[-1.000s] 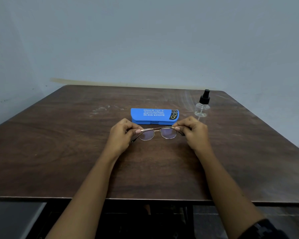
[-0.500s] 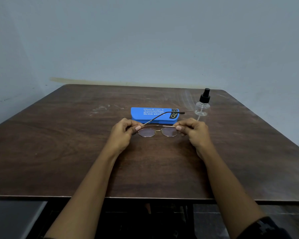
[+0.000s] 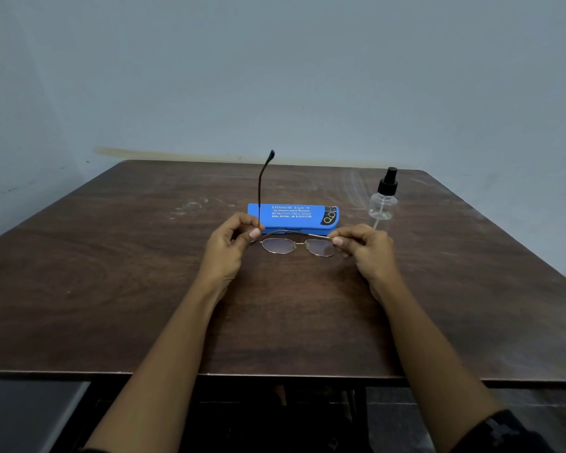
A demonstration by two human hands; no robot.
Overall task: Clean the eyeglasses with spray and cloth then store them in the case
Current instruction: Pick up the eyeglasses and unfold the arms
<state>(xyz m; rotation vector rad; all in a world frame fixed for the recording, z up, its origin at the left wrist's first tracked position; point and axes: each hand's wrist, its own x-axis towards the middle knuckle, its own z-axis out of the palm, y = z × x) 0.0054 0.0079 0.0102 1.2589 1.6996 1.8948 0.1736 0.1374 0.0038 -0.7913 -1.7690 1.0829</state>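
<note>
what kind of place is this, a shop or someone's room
Probably a plain indoor room, not clearly a shop: a worn dark wooden table stands against a bare pale wall, bearing a blue glasses case and a spray bottle.

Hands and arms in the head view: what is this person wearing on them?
Nothing much. The left hand and right hand are bare, with no gloves or rings that I can see, and both forearms are uncovered. Only at the bottom edge, high on the right arm, a dark cloth edge with a faint blocky pattern shows, perhaps a rolled sleeve.
</note>
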